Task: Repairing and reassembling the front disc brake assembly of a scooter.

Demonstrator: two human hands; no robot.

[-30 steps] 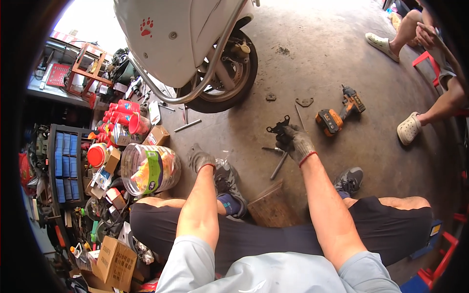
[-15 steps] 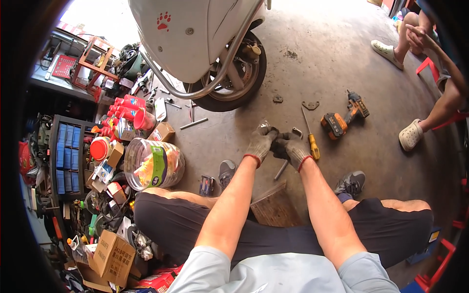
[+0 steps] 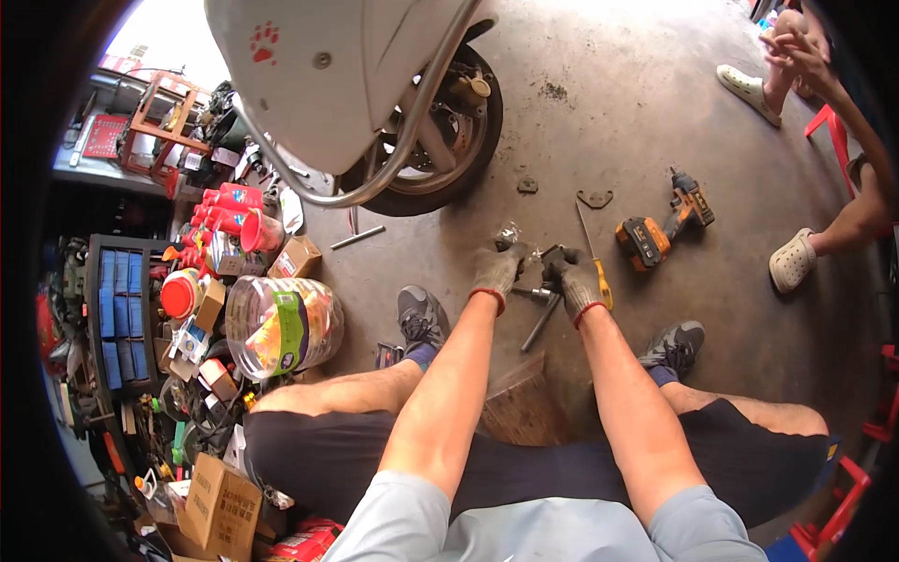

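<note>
- I am viewing both gloved hands, which are meeting above the concrete floor [image 3: 562,122], in front of the knees.
- The left hand [image 3: 496,265] is closing its fingers around a small crumpled clear wrapper [image 3: 508,231], which is poking out above the glove.
- The right hand [image 3: 573,278] is gripping a small dark metal part [image 3: 552,255]; its fingers are curling shut around it (the part's shape is mostly hidden by the glove).
- The two hands are sitting just beside each other, fingertips nearly touching; I cannot tell whether the wrapper and the part are in contact.
- A yellow-handled screwdriver [image 3: 602,279] is lying on the floor just beside the right hand, its shaft pointing away from me.
- A grey metal bar tool [image 3: 541,321] is lying on the floor below the hands, between the two shoes.
- An orange and black cordless impact driver [image 3: 660,223] is resting on the floor to the right, well apart from the hands.
- Two small flat metal plates [image 3: 594,198] are lying on the floor beyond the hands, near the scooter wheel [image 3: 440,150].
- The white scooter body [image 3: 328,84] is filling the upper left of the view.
- A clear plastic jar [image 3: 284,325] with a green label is lying on its side left of my left knee, among boxes and red bottles [image 3: 229,220].
- Another person's legs in pale clogs [image 3: 792,259] are showing at the right edge.
</note>
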